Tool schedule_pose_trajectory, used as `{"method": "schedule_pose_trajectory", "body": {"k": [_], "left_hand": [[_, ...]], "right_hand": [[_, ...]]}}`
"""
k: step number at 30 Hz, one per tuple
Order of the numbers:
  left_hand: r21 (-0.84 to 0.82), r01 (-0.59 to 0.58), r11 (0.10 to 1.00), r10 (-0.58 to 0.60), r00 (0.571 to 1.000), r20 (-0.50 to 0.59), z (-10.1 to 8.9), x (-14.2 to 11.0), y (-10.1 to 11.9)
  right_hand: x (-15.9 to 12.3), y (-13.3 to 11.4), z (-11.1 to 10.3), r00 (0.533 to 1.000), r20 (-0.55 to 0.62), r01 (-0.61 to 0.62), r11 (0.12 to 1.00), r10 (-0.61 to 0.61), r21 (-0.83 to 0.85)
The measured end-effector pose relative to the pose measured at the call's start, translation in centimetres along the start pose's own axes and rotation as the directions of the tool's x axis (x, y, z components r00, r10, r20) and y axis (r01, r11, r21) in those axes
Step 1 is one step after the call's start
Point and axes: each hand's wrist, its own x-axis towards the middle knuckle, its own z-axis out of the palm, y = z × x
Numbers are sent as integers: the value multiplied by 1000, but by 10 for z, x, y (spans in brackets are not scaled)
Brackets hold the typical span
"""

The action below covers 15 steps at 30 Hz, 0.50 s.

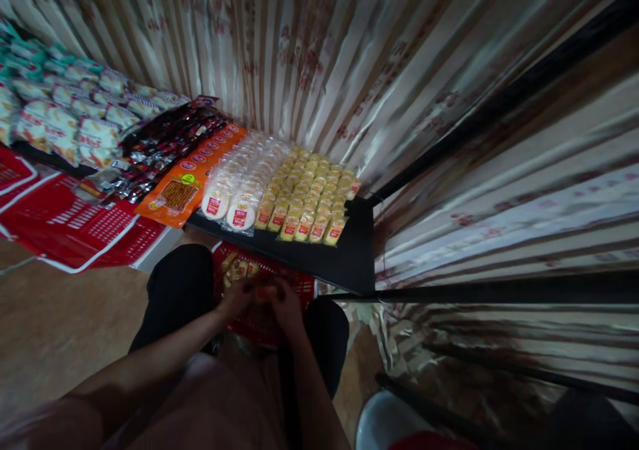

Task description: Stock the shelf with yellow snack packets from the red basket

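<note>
My left hand point(237, 298) and my right hand point(288, 307) are close together over a red basket point(305, 289) between my knees. A small packet with a reddish label point(265, 293) is pinched between them, its details lost in the dim light. Several yellow snack packets point(233, 267) lie in the basket, left of and beyond my left hand. Just above, on a black shelf point(352, 257), yellow wrapped snack packets point(309, 200) with red labels stand in tight rows. Left of these are clear-wrapped round white rice crackers point(239, 214).
An orange snack bag point(184, 184), dark shiny packets point(164, 137) and white snack bags point(94, 130) continue along the shelf to the left. Below them sits a red basket with white edging point(90, 227). Black poles point(499, 287) and a striped curtain point(309, 57) border the shelf.
</note>
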Motion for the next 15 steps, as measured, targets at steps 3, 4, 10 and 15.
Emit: {"method": "schedule_pose_trajectory", "body": {"k": [3, 4, 10, 15], "left_hand": [[-59, -75, 995, 77, 997, 28, 6, -11, 14], [-81, -100, 992, 103, 994, 38, 8, -15, 18], [-215, -241, 947, 261, 963, 71, 15, -36, 54], [-373, -307, 876, 352, 934, 57, 25, -37, 92]], "right_hand": [[-11, -8, -13, 995, -102, 26, 998, -20, 64], [-14, -12, -17, 991, -127, 42, 995, -31, 85], [-24, -36, -38, 949, -310, 134, 969, -64, 208], [-19, -48, -54, 887, -450, 115, 895, 102, 430]]}}
